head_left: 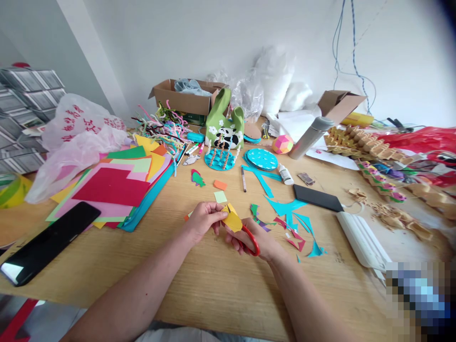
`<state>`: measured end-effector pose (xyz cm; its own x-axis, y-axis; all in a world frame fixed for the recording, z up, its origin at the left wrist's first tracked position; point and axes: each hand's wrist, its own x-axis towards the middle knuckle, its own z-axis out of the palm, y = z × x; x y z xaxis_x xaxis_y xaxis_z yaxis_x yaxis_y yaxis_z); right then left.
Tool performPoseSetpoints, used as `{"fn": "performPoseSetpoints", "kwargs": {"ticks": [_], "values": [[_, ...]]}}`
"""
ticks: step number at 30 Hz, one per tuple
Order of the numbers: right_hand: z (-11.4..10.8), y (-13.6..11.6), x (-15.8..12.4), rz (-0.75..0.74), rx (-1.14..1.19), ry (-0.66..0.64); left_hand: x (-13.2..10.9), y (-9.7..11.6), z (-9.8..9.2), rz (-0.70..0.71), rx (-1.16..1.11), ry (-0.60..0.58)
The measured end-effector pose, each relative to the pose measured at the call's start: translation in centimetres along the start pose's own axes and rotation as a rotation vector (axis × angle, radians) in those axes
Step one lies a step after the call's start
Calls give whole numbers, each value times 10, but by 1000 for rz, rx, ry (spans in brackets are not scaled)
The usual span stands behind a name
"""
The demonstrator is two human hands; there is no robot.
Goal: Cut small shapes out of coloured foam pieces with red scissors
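Scissors and yellow paper meet between your hands

Your left hand (204,219) pinches the yellow paper (232,221) by its left edge. Your right hand (265,244) is closed through the red scissors (255,245), touching the paper's right side. The paper sits between your 2 hands, slanting down-right. It hides the blades. Teal scraps (285,208) lie further right.

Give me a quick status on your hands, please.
Left hand pinching small yellow paper piece. Right hand on red-handled scissors. Turquoise paper scraps beside.
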<state>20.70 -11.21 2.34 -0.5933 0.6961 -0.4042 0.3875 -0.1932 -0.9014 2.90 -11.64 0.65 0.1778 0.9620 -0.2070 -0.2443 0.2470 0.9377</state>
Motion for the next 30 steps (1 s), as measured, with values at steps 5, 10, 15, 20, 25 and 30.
{"fn": "performPoseSetpoints", "kwargs": {"ticks": [5,10,15,20,25,30], "values": [[0,0,0,7,9,-3,0,1,0,-2,2,3],[0,-2,0,6,8,6,-1,2,1,-1,-3,4],[1,-8,0,21,-1,5,0,1,0,-2,-5,7],[1,-9,-1,18,-13,17,0,1,0,-3,-8,15],[1,-7,0,20,-3,13,0,1,1,-2,-13,33],[1,-2,2,-8,15,-1,0,0,0,-4,-10,18]]}}
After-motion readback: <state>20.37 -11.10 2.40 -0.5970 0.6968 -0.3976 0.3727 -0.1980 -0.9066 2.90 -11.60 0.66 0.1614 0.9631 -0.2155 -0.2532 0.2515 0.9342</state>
